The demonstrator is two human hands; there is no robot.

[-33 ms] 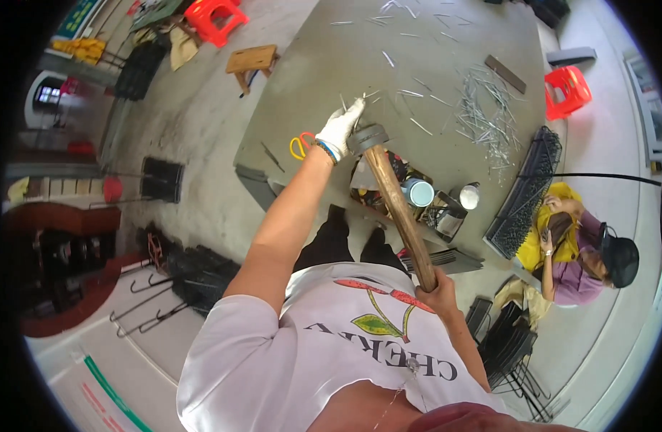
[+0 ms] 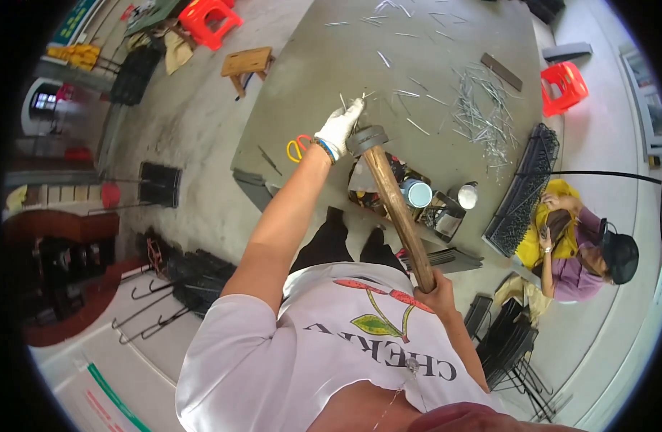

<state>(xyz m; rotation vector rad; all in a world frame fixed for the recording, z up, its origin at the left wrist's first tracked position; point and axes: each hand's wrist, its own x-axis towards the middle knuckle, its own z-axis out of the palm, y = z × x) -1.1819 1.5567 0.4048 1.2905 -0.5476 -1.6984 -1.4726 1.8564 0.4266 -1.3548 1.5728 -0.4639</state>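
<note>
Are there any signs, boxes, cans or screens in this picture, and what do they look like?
Sign: top left corner, a slanted green board with a pale edge.
Can: on the grey table near the hammer, round with a light blue top.
Second can: just right of it, round and silvery.
No screens show.

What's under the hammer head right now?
The hammer head hangs over the grey table, beside the gloved left hand holding thin metal rods. The spot directly beneath it is hidden.

You wear a white glove with a blue cuff on your left hand (image 2: 340,127), a white short-sleeved T-shirt with a cherry print, and dark trousers.
</note>
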